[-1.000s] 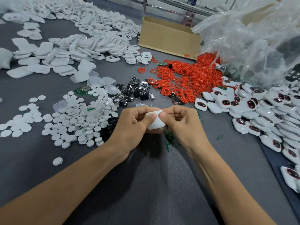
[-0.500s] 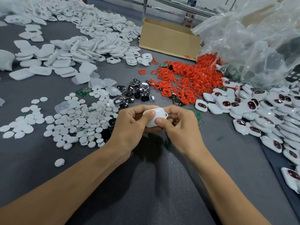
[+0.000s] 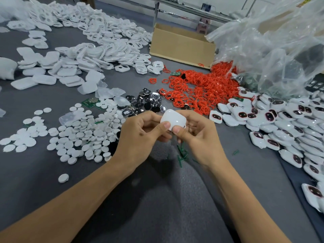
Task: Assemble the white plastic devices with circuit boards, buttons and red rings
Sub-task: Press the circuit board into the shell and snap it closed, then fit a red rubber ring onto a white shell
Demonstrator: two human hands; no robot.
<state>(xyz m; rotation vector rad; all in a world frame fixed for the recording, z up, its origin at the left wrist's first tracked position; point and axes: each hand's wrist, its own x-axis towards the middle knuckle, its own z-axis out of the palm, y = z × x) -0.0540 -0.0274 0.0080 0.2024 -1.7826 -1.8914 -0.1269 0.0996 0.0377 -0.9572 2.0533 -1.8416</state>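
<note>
Mostly grey, the felt-covered table [image 3: 157, 207] is crowded with heaps of parts around a bare patch in front of the person. To the left lies a spread of white round buttons [image 3: 82, 135], with a green circuit board [image 3: 89, 102] at its far edge. Beyond them are heaps of white plastic shells [image 3: 87, 55]. Straight ahead sits a cluster of black and chrome pieces [image 3: 145, 102], and past it a big tangle of red rings [image 3: 198, 92]. A brown cardboard box [image 3: 182, 46] stands behind the rings, beside crumpled clear plastic bags [image 3: 271, 50]. On the right, finished white devices [image 3: 280, 123] with dark red-rimmed windows lie in a long heap. Small green scraps [image 3: 181, 155] lie under the hands.

Held above the table at the centre, a white device [image 3: 173, 119] is pinched between both hands. The left hand [image 3: 140, 135] and right hand [image 3: 199, 137] each curl round it, thumbs pressing its near edge. Its smooth, rounded back faces up toward the camera. It seems to lie crosswise, hand to hand, though fingers hide its ends.

Pale print on the chrome pieces is too small to read.
</note>
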